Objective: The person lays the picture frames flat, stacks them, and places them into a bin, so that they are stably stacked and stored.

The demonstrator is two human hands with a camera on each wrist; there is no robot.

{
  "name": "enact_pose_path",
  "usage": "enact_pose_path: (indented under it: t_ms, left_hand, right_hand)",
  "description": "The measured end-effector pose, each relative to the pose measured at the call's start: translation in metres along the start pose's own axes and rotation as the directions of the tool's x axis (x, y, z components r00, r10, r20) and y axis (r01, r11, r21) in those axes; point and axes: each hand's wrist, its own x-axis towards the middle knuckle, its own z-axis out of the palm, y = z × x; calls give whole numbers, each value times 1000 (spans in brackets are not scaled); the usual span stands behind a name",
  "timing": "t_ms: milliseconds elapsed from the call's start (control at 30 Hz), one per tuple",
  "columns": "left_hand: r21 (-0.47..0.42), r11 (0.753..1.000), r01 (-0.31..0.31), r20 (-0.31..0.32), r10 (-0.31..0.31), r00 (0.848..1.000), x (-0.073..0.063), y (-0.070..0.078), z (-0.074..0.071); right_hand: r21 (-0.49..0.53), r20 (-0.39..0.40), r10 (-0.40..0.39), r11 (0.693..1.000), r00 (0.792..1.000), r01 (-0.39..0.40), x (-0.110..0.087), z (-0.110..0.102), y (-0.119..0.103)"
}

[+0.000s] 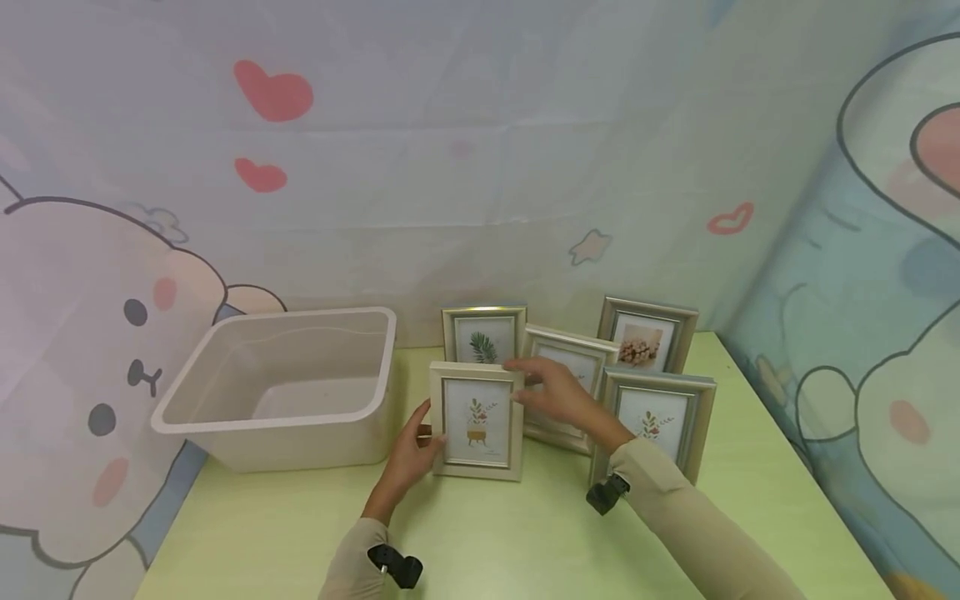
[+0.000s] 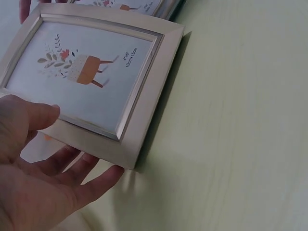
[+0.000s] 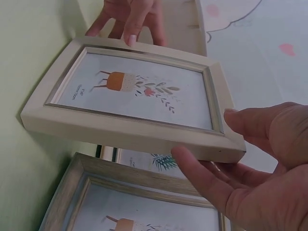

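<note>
A cream picture frame (image 1: 477, 421) with a potted-plant print stands nearly upright at the middle of the table, facing me. My left hand (image 1: 411, 457) holds its left edge, and the left wrist view shows the thumb on the front border with the fingers (image 2: 98, 185) behind. At the top right corner, my right hand (image 1: 558, 392) grips the same frame. In the right wrist view its thumb (image 3: 255, 122) lies on the front and its other fingers reach along the side and behind. The frame's back is hidden.
Behind stand a gold frame (image 1: 484, 310) with a green sprig and a whitish frame (image 1: 570, 340). To the right are a brown-photo frame (image 1: 649, 307) and a grey-gold frame (image 1: 660, 380), partly behind my right arm. A beige bin (image 1: 300, 442) sits left on the green table (image 1: 487, 542).
</note>
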Motion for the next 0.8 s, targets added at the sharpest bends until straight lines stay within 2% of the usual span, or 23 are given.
enact_pose_path:
  t_ms: [200, 500, 800]
  left_hand:
    - [-118, 992, 44, -26, -47, 999, 4, -7, 1]
    - [-173, 984, 49, -17, -53, 998, 5, -9, -1]
    - [-188, 981, 46, 4, -46, 999, 2, -9, -5]
  right_hand:
    - [117, 21, 109, 987, 994, -110, 7, 2, 2]
    - [72, -51, 102, 993, 993, -99, 13, 3, 0]
    - [71, -61, 123, 990, 991, -119, 14, 5, 0]
